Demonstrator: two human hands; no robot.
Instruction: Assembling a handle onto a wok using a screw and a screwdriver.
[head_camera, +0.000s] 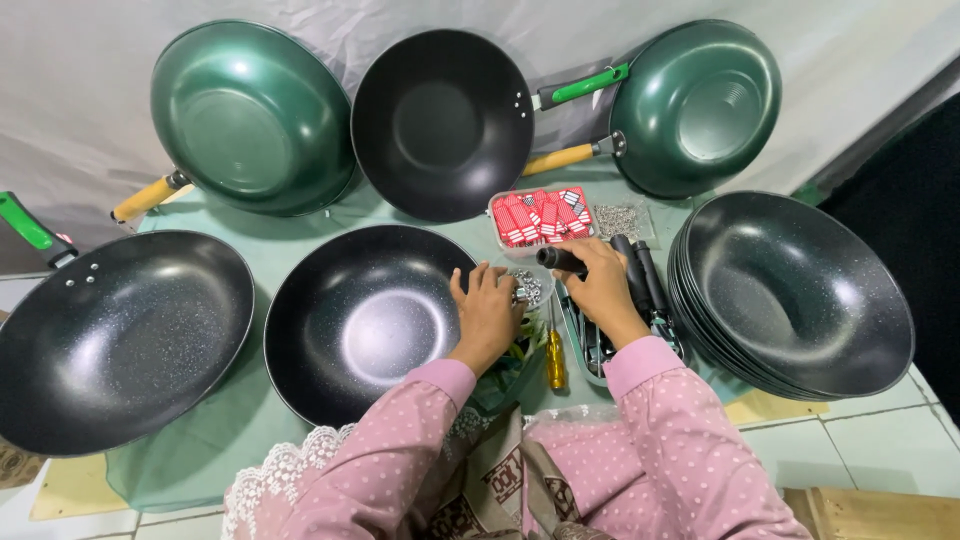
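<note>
My left hand (487, 310) rests on the right rim of a black speckled wok (362, 318) in front of me, its fingertips at a small container of silver screws (528, 287). My right hand (598, 285) is closed around a black pan handle (556, 259), held just above a tray of more black handles (640, 285). A yellow-handled screwdriver (554, 360) lies between my forearms. Both sleeves are pink with white dots.
A stack of black woks (800, 295) sits at the right, a black wok with a green handle (115, 335) at the left. Green woks (250, 115) (700, 105) and a black wok (440, 120) lean at the back. A box of red tags (540, 215) and a bag of screws (618, 220) lie behind.
</note>
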